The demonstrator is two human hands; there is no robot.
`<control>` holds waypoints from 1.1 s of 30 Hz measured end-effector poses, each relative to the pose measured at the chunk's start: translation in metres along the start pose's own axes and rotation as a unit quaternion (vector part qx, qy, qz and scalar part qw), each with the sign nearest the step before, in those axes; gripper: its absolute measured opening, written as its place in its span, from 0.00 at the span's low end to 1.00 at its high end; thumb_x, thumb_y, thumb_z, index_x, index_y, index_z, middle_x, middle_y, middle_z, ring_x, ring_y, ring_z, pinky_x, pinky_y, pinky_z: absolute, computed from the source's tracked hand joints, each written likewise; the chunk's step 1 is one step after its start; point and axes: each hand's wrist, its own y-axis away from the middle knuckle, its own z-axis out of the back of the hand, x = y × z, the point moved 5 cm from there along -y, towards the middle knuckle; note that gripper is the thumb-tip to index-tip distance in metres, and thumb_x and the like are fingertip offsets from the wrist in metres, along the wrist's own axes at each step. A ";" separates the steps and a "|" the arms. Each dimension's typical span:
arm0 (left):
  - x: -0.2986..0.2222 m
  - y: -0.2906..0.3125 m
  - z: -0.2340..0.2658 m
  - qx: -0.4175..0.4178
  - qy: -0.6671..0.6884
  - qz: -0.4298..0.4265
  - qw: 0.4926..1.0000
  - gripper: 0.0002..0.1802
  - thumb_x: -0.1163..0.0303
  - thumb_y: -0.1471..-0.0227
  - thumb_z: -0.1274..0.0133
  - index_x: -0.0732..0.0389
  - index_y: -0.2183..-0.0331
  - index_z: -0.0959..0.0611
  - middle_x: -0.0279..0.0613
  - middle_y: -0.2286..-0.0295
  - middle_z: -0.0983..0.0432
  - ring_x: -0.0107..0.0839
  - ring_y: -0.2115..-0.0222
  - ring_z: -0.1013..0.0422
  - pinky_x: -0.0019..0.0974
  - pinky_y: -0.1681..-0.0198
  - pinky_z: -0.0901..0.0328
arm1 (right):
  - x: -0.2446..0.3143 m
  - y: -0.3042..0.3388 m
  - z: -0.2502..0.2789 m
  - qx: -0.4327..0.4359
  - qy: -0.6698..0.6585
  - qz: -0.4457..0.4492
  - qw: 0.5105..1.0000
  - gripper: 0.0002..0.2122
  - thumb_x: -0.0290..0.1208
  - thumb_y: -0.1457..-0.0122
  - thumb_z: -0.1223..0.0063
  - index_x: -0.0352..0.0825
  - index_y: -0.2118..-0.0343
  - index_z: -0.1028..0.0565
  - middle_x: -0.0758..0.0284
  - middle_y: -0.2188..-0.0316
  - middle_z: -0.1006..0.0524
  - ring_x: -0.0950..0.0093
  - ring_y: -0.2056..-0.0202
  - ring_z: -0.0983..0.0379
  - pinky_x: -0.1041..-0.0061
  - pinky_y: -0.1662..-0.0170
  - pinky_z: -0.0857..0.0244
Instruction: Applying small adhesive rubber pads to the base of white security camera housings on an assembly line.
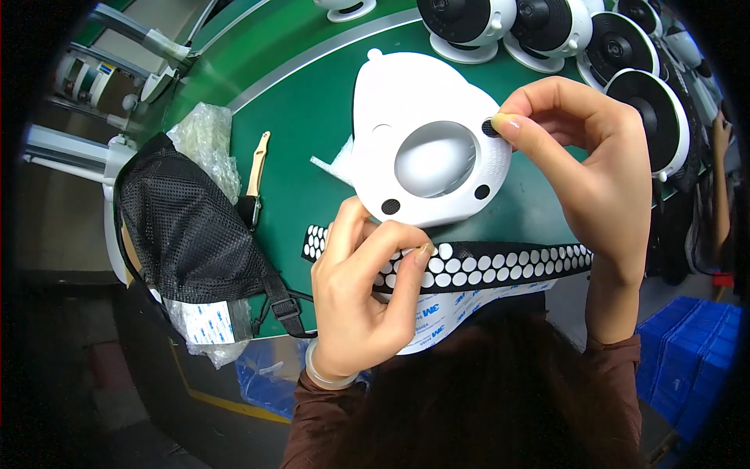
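Note:
A white rounded housing (414, 86) lies on the green table (273, 207), with a ring-shaped rim around a hollow facing up. Two black round pads (391, 206) sit on the rim's near side. At the rim's upper right, my right hand (586, 156) pinches another black round pad (490, 127) between thumb and finger, against the white surface. Below the housing, a black strip with rows of white dots (500, 267) runs sideways. My left hand (363, 289) is closed over it, thumb and forefinger pinched at the dots; whether a loose dot is between them I cannot make out.
Printed white backing paper (461, 309) hangs beneath the strip. To the left lie a black mesh bag (183, 227), clear plastic wrap (207, 141) and a wooden-handled brush (258, 166). Several black-and-white round devices (547, 27) crowd the far right; blue crates (695, 352) stand below. Another person's arm (719, 148) shows.

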 end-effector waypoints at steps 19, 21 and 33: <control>-0.014 0.023 0.022 -0.037 0.037 0.040 0.998 0.09 0.83 0.67 0.47 0.63 0.76 0.20 0.44 0.66 0.34 0.22 0.79 0.40 0.26 0.71 0.44 | 0.012 0.061 -0.021 0.217 -0.043 0.063 0.973 0.10 0.26 0.55 0.43 0.33 0.69 0.27 0.62 0.76 0.26 0.64 0.75 0.28 0.73 0.73 0.35; -0.014 0.021 0.015 0.009 0.024 0.026 0.999 0.10 0.81 0.68 0.46 0.62 0.75 0.20 0.40 0.69 0.32 0.26 0.78 0.39 0.28 0.66 0.46 | 0.009 0.062 -0.019 0.208 -0.027 0.059 0.976 0.09 0.26 0.55 0.43 0.33 0.69 0.27 0.62 0.77 0.27 0.64 0.76 0.29 0.73 0.73 0.36; -0.021 0.010 0.007 0.028 -0.019 -0.068 0.997 0.09 0.81 0.71 0.45 0.60 0.79 0.22 0.32 0.83 0.31 0.29 0.81 0.40 0.29 0.71 0.51 | 0.016 0.071 -0.015 0.025 0.023 0.186 0.982 0.08 0.22 0.65 0.39 0.37 0.77 0.24 0.72 0.79 0.28 0.76 0.81 0.31 0.80 0.81 0.39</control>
